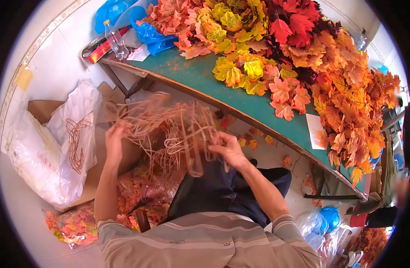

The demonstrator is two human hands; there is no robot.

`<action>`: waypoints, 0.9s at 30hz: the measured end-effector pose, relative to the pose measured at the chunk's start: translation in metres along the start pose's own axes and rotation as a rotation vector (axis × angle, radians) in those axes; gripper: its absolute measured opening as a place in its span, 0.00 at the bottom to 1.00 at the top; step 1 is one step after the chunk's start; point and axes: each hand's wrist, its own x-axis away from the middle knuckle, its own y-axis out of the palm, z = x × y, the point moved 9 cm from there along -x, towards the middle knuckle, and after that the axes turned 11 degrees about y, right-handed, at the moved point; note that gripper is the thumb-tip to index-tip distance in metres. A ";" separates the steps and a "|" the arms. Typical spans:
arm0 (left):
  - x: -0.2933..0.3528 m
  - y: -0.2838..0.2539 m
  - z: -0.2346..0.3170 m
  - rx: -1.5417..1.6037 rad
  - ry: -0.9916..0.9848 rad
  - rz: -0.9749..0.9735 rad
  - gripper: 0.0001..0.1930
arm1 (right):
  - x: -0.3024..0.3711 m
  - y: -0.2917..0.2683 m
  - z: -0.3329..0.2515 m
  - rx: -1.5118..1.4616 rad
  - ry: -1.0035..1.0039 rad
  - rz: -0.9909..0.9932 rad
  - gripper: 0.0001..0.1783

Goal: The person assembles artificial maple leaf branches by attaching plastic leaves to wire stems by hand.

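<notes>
A loose tangle of thin brown vine strands (193, 123), looking like artificial stems, stretches in the air above my lap, blurred by motion on its left side. My left hand (117, 134) is closed round the left end of it. On the other side my right hand (226, 146) pinches the right end, with looped strands dangling beside its fingers. More strands hang in the middle, over a brown cardboard box (93, 172). Exactly how many strands each hand grips is hidden.
A green-topped table (187, 73) runs diagonally ahead, heaped with orange, yellow and red artificial leaves (298, 27). A clear bottle (115, 42) stands at its left end. White plastic sacks (39, 161) sit at left; bagged leaves (80, 225) lie below. Someone's leg (381, 217) shows at far right.
</notes>
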 end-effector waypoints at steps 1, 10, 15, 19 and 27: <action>-0.003 -0.022 -0.013 0.053 -0.039 0.132 0.12 | 0.004 -0.011 0.010 -0.002 0.039 -0.009 0.11; -0.005 -0.109 -0.157 0.250 -0.413 0.485 0.18 | 0.081 -0.071 0.007 -0.174 -0.017 0.057 0.12; 0.020 -0.032 -0.168 0.246 -0.574 0.352 0.20 | 0.115 -0.090 -0.010 -0.275 -0.003 0.055 0.12; 0.038 0.044 -0.186 0.217 -0.617 0.043 0.15 | 0.113 -0.073 -0.010 -0.439 -0.050 -0.056 0.11; 0.074 0.115 -0.171 -0.512 -0.193 -0.522 0.23 | 0.110 -0.044 -0.017 -0.142 -0.093 -0.104 0.11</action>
